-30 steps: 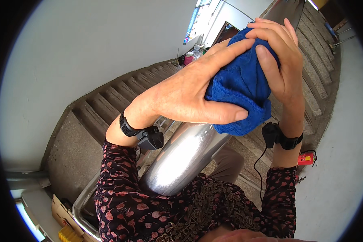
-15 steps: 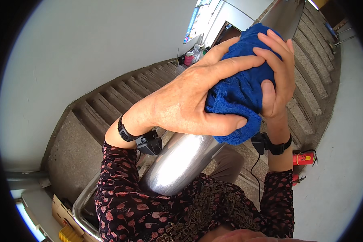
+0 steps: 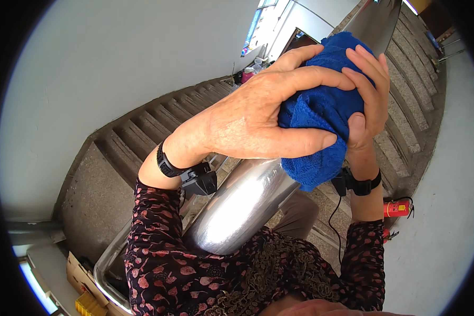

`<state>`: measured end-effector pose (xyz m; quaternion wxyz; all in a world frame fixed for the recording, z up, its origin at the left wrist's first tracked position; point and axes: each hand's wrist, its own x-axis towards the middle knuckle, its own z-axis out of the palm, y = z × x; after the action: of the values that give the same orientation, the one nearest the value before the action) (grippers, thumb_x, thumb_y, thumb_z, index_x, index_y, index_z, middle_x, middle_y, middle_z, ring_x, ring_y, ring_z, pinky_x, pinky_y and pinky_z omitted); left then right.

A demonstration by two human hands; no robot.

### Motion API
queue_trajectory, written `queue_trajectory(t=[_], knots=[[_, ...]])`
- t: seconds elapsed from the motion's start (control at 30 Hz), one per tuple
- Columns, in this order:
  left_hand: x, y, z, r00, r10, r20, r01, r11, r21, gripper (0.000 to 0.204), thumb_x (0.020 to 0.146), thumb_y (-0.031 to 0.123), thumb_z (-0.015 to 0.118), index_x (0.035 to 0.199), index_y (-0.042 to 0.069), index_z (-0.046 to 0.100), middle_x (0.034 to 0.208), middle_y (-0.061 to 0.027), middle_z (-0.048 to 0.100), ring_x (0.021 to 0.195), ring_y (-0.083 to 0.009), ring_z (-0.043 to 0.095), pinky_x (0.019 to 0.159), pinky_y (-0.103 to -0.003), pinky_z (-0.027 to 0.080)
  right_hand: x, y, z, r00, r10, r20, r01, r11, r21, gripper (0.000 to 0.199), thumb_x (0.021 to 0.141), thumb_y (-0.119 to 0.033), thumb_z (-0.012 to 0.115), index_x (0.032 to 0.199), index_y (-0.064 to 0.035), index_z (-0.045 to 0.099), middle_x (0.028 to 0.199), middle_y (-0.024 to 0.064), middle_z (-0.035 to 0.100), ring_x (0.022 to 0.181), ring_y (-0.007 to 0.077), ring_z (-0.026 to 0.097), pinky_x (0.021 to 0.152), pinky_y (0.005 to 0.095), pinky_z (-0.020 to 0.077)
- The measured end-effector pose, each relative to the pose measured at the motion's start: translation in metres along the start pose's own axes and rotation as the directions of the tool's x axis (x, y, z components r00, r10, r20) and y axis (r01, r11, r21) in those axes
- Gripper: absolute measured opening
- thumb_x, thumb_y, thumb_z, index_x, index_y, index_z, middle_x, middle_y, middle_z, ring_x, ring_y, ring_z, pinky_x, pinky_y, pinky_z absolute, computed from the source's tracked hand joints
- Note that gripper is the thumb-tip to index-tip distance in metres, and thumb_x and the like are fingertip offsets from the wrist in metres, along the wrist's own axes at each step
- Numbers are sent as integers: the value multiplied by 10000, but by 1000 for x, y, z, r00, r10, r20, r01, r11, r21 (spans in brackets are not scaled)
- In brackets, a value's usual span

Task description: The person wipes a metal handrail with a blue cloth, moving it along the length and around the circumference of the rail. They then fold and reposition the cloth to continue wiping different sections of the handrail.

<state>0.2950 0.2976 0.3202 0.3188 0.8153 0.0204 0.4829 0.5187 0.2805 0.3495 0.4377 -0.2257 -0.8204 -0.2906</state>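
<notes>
A thick shiny steel handrail [image 3: 242, 203] slopes up the stairwell from my chest toward the top right. A blue terry cloth [image 3: 321, 113] is wrapped over it. My left hand [image 3: 253, 118] clasps the cloth from the left, thumb underneath. My right hand [image 3: 366, 100] presses the cloth from the right, fingers curled over its top. Each wrist carries a black band with a small black device.
Concrete steps [image 3: 142, 124] descend on the left beside a pale wall [image 3: 105, 58]. More steps [image 3: 405, 105] rise on the right. A red fire extinguisher [image 3: 397, 207] lies on the floor at the right. Cardboard and yellow items sit at the lower left.
Both hands and the blue cloth have slid up along the handrail and slightly left, and my right fingers have curled further over the cloth.
</notes>
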Motion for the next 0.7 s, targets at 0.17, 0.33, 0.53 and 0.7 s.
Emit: queue_trajectory(t=[0.17, 0.33, 0.53, 0.7], knots=[[4, -3, -1, 999, 12, -51, -11, 1000, 25, 525, 764, 319, 763, 1240, 153, 615, 1271, -107, 597, 1379, -403, 346, 1088, -521, 354, 2, 3, -1, 1000, -15, 15, 15, 1000, -1, 460, 939, -350, 373, 1051, -32, 685, 1201, 134, 638, 1163, 316, 580, 1095, 542, 279], [4, -5, 1, 997, 27, -79, -25, 999, 30, 486, 781, 303, 750, 1223, 139, 629, 1252, -97, 613, 1366, -399, 368, 1075, -519, 372, 8, 3, -6, 999, -21, 39, 22, 1000, -12, 406, 906, -290, 404, 1023, -26, 689, 1154, 127, 659, 1121, 314, 604, 1089, 541, 286], [2, -6, 2, 994, 14, -108, -16, 1000, -13, 437, 812, 266, 727, 1217, 130, 636, 1243, -97, 618, 1350, -386, 394, 1057, -504, 393, 17, 7, -8, 997, -56, 49, 55, 998, 28, 327, 860, -223, 468, 987, -18, 688, 1091, 123, 680, 1065, 311, 630, 1081, 552, 295], [1, -5, 2, 994, -23, -107, 18, 999, -43, 405, 838, 260, 711, 1217, 137, 638, 1255, -109, 608, 1345, -367, 405, 1058, -488, 390, 21, 7, -9, 997, -61, 49, 58, 997, 54, 290, 844, -195, 493, 970, -17, 685, 1045, 122, 691, 1037, 309, 637, 1075, 558, 300]])
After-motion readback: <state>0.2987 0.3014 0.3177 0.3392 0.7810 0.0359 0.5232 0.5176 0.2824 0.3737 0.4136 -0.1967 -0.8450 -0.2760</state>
